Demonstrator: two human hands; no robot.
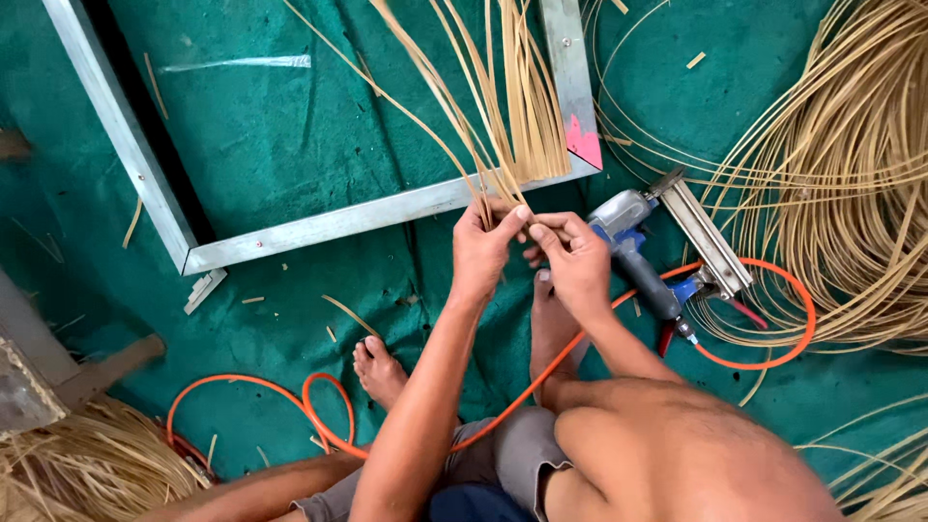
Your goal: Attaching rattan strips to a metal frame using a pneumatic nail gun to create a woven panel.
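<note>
**Pinching cane strips at the metal frame**

Sitting on a green tarp point(290, 145), a person works with both bare hands just in front of the near bar of a grey metal frame point(338, 220). The left hand point(480, 249) has its fingers closed around a small bunch of thin cane strips point(503, 106), and the thumb presses on them from the top. The right hand point(570, 256) touches the left one, and its thumb and first finger are pinched narrow on the same strips, at the place where they meet the bar. From the hands the strips go up and spread like a fan over the right corner of the frame, where a pink mark is on the metal.

Just beside the right hand, on the tarp, lies a blue and grey nail gun point(657, 246) with a long metal magazine. An orange hose point(764, 348) comes from it, makes a loop near the right edge of the tarp, and passes under the arms toward the lower left corner. A big coil of cane point(860, 174) lies at the right edge. Two bare feet point(379, 367) rest on the tarp under the hands, and small cut pieces of cane lie around them.
</note>
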